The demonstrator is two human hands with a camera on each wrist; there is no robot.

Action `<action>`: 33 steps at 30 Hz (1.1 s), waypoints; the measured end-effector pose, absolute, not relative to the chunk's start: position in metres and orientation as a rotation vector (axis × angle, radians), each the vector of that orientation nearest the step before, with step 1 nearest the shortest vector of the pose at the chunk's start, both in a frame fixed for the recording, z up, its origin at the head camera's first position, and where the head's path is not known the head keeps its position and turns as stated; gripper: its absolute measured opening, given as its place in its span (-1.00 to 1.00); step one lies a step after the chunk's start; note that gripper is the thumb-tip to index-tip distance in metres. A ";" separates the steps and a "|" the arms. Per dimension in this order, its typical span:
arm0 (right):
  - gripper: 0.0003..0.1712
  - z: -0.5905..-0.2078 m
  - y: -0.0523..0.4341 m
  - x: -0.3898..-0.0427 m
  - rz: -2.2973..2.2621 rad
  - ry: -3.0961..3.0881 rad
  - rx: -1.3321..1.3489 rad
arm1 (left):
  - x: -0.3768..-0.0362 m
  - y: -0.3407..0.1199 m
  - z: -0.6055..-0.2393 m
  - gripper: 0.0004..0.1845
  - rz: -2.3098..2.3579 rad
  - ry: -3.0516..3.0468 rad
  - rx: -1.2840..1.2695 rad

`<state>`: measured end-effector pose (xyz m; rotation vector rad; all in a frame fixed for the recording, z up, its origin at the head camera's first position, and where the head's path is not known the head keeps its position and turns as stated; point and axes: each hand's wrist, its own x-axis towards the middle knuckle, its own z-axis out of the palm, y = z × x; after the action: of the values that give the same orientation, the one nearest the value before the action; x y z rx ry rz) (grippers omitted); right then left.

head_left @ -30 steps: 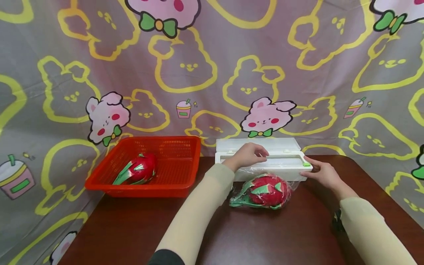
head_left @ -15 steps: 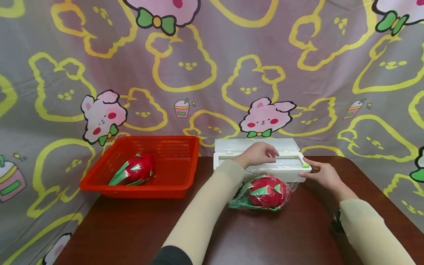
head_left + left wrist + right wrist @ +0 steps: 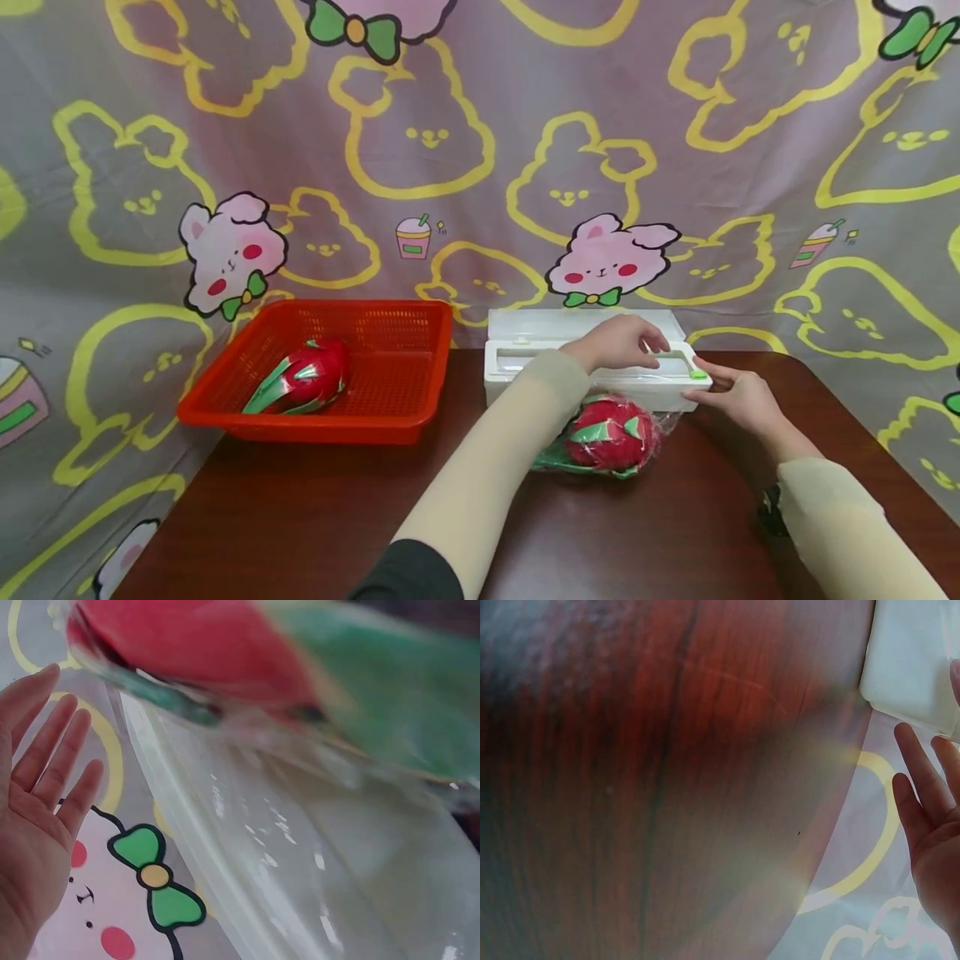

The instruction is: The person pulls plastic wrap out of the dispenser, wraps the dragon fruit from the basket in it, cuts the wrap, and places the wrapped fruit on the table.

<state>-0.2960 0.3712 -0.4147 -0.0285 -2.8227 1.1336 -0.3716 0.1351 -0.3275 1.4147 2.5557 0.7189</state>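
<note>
A white cling film dispenser (image 3: 600, 392) stands at the back of the table with its lid (image 3: 585, 323) raised. My left hand (image 3: 624, 340) hovers over its long opening, fingers loosely extended and holding nothing. At the box's right end, beside the green tab (image 3: 698, 375), my right hand (image 3: 742, 402) holds the corner between thumb and fingers. In front of the box lies a red and green dragon fruit (image 3: 609, 435) wrapped in clear film; my left forearm hides part of its green end. Film (image 3: 262, 832) stretches from the fruit over the box front in the left wrist view.
An orange-red plastic basket (image 3: 322, 429) stands on the left, with another dragon fruit (image 3: 315, 377) inside. The brown table (image 3: 300, 517) meets a patterned cloth (image 3: 465, 167) behind.
My left hand has moved right along the top of the dispenser. The right hand keeps its hold on the box end, and the wrapped dragon fruit stays in place.
</note>
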 end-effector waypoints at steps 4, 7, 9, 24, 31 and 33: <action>-0.07 -0.413 0.371 -0.294 1.128 -2.824 -0.029 | -0.374 0.146 -0.326 -0.68 0.687 2.541 1.426; -0.09 -0.414 0.370 -0.293 1.119 -2.806 -0.022 | -0.377 0.152 -0.328 -0.66 0.655 2.535 1.435; -0.12 -0.414 0.370 -0.293 1.116 -2.790 -0.020 | -0.378 0.155 -0.328 -0.65 0.638 2.519 1.444; -0.20 -0.412 0.375 -0.290 1.119 -2.727 -0.017 | -0.376 0.185 -0.328 -0.67 0.410 2.461 1.478; -0.20 -0.415 0.373 -0.291 1.159 -2.708 0.014 | -0.379 0.196 -0.326 -0.70 0.317 2.455 1.506; -0.20 -0.413 0.373 -0.290 1.145 -2.715 0.003 | -0.378 0.199 -0.325 -0.71 0.310 2.448 1.520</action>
<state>-0.2896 0.3731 -0.4132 0.0032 -2.7151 1.1447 -0.3776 0.1986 -0.3254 1.5201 2.4476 0.3100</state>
